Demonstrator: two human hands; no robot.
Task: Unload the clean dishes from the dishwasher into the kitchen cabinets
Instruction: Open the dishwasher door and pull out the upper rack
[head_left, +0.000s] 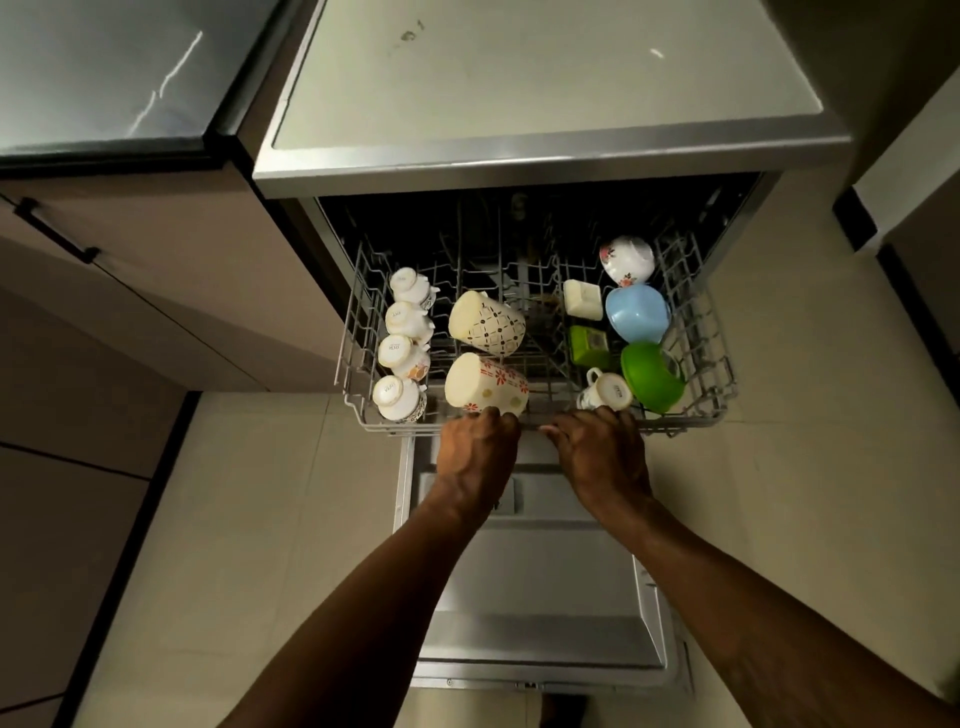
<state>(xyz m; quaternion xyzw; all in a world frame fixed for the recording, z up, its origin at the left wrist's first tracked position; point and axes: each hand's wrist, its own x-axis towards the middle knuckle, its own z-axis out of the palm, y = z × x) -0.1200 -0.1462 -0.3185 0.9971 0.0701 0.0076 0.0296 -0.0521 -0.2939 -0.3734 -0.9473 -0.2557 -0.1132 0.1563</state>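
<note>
Left hand (475, 447) and right hand (602, 452) grip the front rail of the rack (358, 332), close together, fingers curled over it; cups (397, 400), mugs (485, 387) and bowls (638, 313) sit inside, above the open door (545, 597); we judge an even, slow pull best, so nothing topples.

Both forearms (363, 597) are bare, as are the left hand (478, 457) and right hand (605, 457), with tendons ridging their backs.
</note>
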